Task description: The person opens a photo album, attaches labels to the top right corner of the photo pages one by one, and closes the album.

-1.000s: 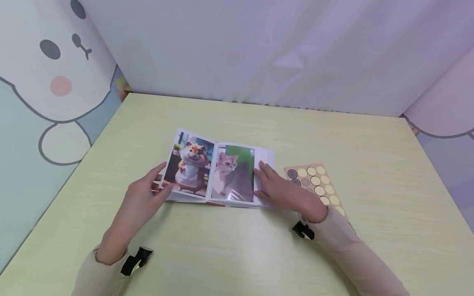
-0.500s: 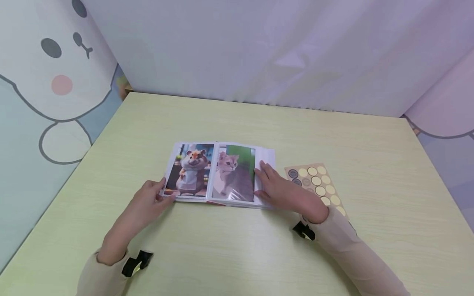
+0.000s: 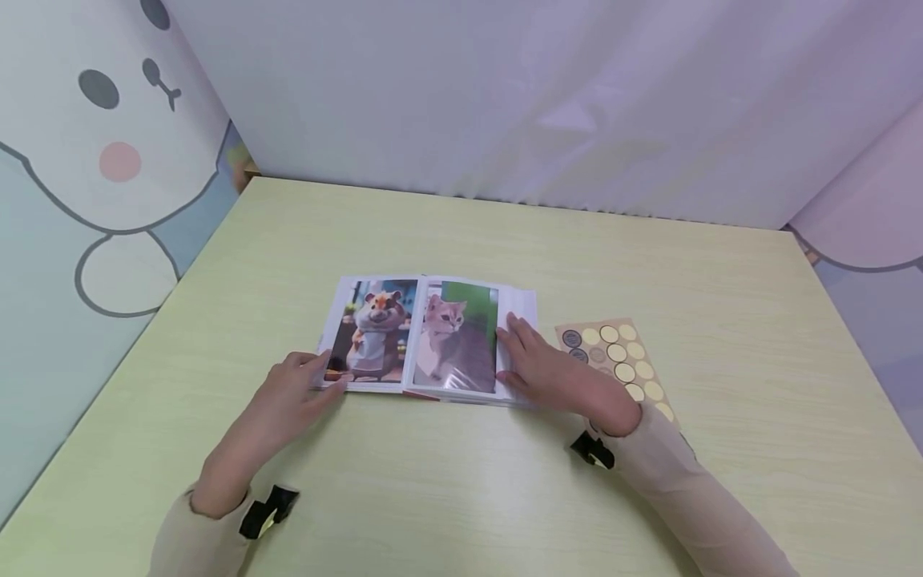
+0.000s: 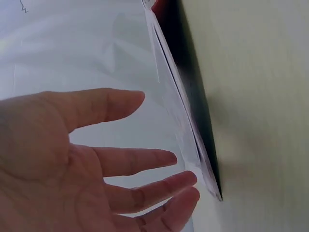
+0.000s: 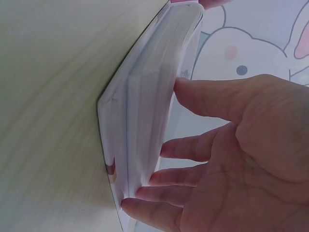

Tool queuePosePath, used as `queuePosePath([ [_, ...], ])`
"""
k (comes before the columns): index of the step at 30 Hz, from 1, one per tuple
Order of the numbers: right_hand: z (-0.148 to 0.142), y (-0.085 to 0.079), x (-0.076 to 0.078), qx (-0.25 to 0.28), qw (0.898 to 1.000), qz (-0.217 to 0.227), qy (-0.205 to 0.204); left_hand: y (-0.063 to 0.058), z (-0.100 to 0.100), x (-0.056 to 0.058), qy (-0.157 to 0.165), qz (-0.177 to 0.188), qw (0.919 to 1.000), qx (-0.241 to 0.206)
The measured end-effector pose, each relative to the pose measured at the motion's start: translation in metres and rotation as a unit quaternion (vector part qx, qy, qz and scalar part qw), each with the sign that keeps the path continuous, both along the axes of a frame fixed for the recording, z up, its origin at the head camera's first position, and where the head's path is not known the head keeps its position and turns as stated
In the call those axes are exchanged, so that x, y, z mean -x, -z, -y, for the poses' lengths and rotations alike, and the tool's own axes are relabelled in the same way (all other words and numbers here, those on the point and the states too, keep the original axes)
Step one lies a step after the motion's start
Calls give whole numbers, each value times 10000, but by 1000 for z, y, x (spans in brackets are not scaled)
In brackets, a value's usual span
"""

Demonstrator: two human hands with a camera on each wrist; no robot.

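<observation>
A photo album [image 3: 416, 332] lies open on the table. Its left page shows a hamster picture [image 3: 373, 332], its right page a cat picture [image 3: 457, 340]. My left hand [image 3: 281, 401] has its fingertips on the left page's outer lower corner; in the left wrist view its fingers [image 4: 135, 162] are extended beside the thin page edge, nothing between them and the thumb. With straight, spread fingers my right hand [image 3: 551, 373] rests on the right page's outer edge. The right wrist view shows its fingertips along the thick stack of pages [image 5: 149, 96].
A brown sheet of round stickers [image 3: 634, 353], some dark and some cream, lies right of the album, partly under the right forearm. Black wrist cameras [image 3: 270, 511] hang at both cuffs. A pale curtain [image 3: 505, 104] stands behind the table's far edge.
The hamster page, raised in the left hand a second ago, has come down flat onto the left side. The left hand has shifted slightly onto its edge. The right hand stays put.
</observation>
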State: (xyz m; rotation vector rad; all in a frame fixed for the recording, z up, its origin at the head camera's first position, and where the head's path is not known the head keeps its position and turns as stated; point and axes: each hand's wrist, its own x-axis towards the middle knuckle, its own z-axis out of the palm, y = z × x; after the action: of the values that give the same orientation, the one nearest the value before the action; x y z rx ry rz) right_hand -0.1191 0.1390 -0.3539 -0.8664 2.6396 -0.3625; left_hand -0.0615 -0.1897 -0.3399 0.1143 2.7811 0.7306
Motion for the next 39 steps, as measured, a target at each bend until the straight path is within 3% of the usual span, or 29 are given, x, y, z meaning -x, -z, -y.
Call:
queuePosePath([
  [5, 1, 1, 0, 40, 10000, 19, 0, -5, -12, 2, 202, -257, 9990, 309],
  [9, 1, 1, 0, 66, 10000, 22, -11, -4, -27, 6, 605, -658, 9948, 489],
  [12, 1, 2, -1, 57, 10000, 4, -17, -1, -40, 10, 984, -997, 9886, 558],
  [18, 1, 0, -1, 34, 10000, -47, 10, 6, -67, 18, 1831, -1614, 9685, 488],
  [22, 0, 0, -2, 42, 9999, -101, -1, 7, -83, 23, 2188, -1591, 9614, 510],
  [26, 0, 0, -1, -33, 9999, -101, 11, 7, -95, 26, 2249, -1373, 9631, 544],
  [39, 0, -6, -3, -248, 9995, 138, 136, 4, -109, 28, 2272, -1390, 9600, 861],
])
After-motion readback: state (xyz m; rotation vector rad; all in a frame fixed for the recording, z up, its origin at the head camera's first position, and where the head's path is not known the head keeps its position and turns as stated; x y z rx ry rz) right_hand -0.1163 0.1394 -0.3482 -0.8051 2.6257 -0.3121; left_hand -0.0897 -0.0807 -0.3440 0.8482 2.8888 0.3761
